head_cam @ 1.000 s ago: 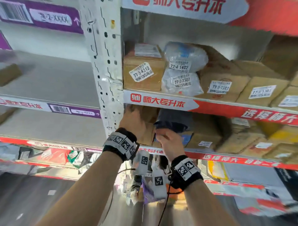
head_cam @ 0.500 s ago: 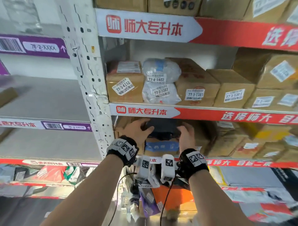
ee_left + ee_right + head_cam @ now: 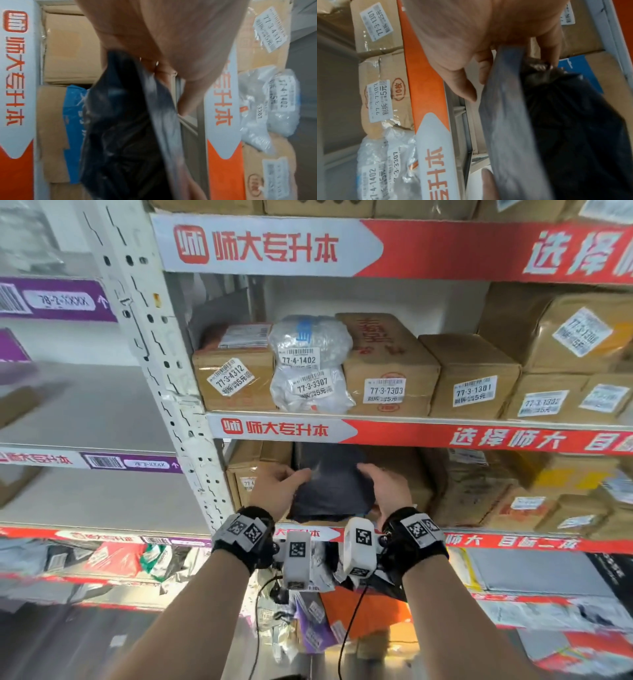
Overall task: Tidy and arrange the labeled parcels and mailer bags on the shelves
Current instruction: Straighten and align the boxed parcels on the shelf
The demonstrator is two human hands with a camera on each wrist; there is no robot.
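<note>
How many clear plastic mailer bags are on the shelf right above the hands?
2. Both sit between cardboard boxes: the bag labeled 77-4-1402 lies on top of the bag labeled 77-3-3307. More could be hidden behind the boxes.

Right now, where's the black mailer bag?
Head view: the black mailer bag is at the front of the middle shelf, held between the left hand and right hand, just under parcel 77-3-3307.
</note>
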